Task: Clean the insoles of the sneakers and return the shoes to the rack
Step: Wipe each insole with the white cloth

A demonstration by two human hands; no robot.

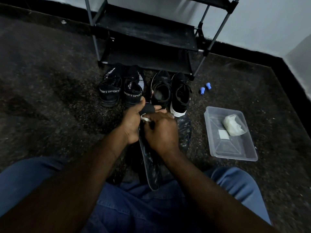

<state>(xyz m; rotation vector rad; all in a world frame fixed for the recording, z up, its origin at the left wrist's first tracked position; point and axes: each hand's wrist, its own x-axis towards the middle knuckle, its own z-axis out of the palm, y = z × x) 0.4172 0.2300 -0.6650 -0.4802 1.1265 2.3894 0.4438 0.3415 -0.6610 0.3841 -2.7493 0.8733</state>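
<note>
Insole (150, 165) slants over lap, top end gripped in left hand (133, 122). Right hand (161, 132) fingers clamped on white wipe (145, 118). Sneakers (161, 91) sit before rack (146, 31). Risk: hard rubbing on unsupported middle could buckle insole loose.

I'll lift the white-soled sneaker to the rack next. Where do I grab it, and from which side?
Grip the sneaker by its heel collar, from above on the near side. It stands upright with the heel toward you and the opening facing up, so the back rim is free to pinch, inside and out.
</note>
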